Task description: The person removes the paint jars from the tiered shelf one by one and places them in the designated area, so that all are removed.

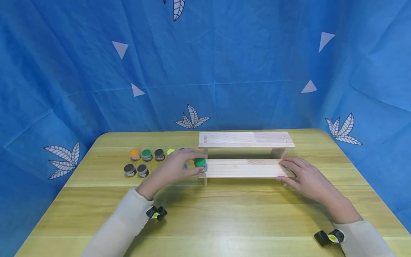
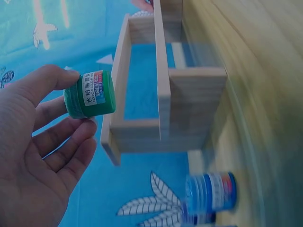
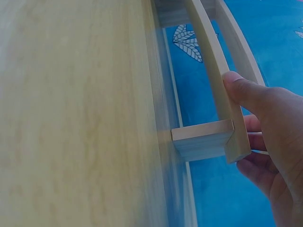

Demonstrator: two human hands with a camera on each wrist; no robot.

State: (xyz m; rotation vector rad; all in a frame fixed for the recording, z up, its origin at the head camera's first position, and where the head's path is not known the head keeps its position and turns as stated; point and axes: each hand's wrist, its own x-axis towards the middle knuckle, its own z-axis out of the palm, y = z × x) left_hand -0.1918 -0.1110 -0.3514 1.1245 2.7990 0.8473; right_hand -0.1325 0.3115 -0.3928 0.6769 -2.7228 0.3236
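My left hand [image 1: 174, 167] pinches a small paint jar with a green lid [image 1: 201, 163] between thumb and fingers, over the left end of the lower board. In the left wrist view the green jar [image 2: 92, 94] lies on its side to the camera, its printed label showing; whether it touches the board, I cannot tell. The two-tier wooden shelf [image 1: 240, 168] stands on the table. At its right end, my right hand [image 1: 305, 178] grips the lower board, thumb on the front edge [image 3: 227, 90] and fingers behind.
Left of the shelf, several paint jars stand in two rows, among them an orange one [image 1: 135, 154], a green one [image 1: 146, 154] and a black one [image 1: 130, 170]. My left hand partly hides others. A blue curtain [image 1: 224, 71] hangs behind the wooden table [image 1: 224, 217].
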